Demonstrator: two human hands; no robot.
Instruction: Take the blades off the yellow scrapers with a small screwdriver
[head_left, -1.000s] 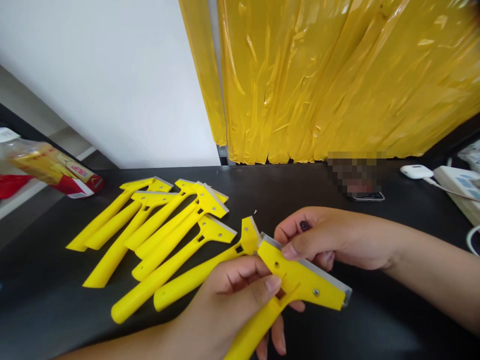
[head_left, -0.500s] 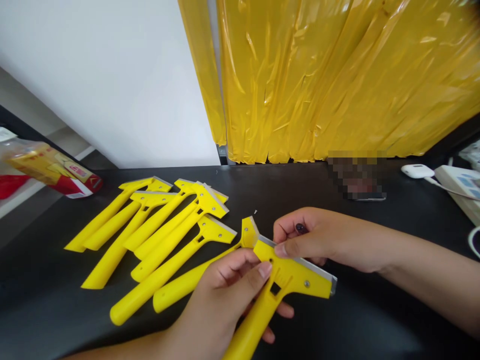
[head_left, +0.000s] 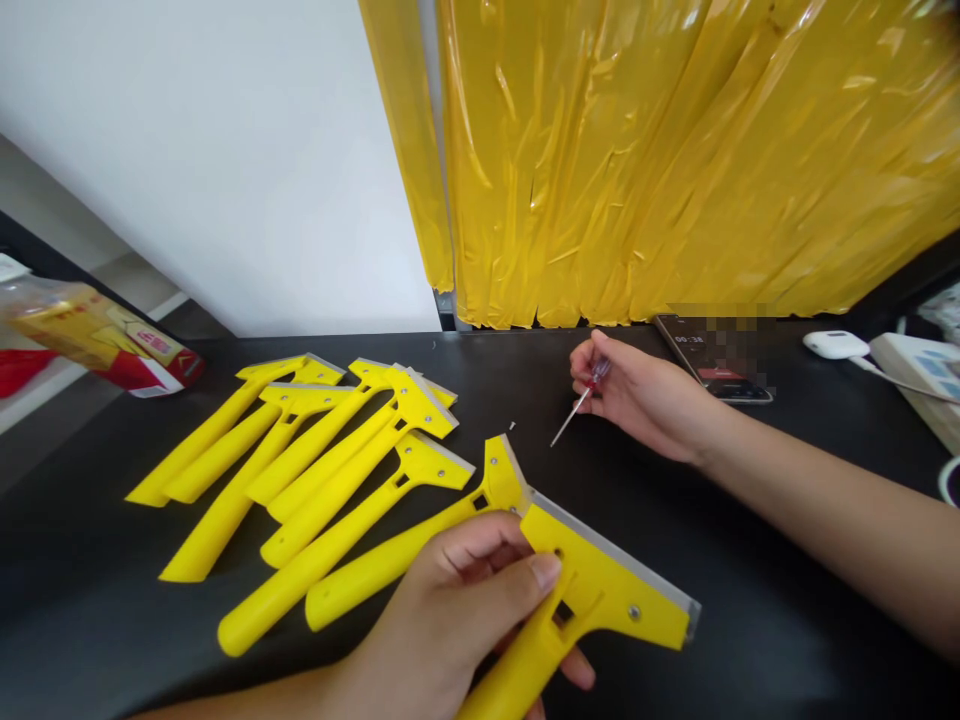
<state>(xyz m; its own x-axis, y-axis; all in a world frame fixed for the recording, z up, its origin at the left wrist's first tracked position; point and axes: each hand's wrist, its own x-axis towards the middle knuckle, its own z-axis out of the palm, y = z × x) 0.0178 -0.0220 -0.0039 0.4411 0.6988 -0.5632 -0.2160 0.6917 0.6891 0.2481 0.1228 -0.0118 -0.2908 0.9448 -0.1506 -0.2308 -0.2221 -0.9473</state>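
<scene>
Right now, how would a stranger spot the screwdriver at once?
On the black table, find the spread of yellow scrapers. Right of them, the person's right hand holds the screwdriver, tip pointing down-left. Its thin silver shaft sets it apart from those broad-headed scrapers.

A black table (head_left: 675,530) is spread with yellow scrapers (head_left: 330,492), grouped from the left toward the middle, handles pointed near and left; some are overlapped. A tiny metallic piece (head_left: 512,426) is seen beyond the nearest scraper's head. At the far right, a phone (head_left: 701,355) is laid flat, followed rightward by a small white case (head_left: 835,345), to which a white cable (head_left: 892,377) is joined.
</scene>
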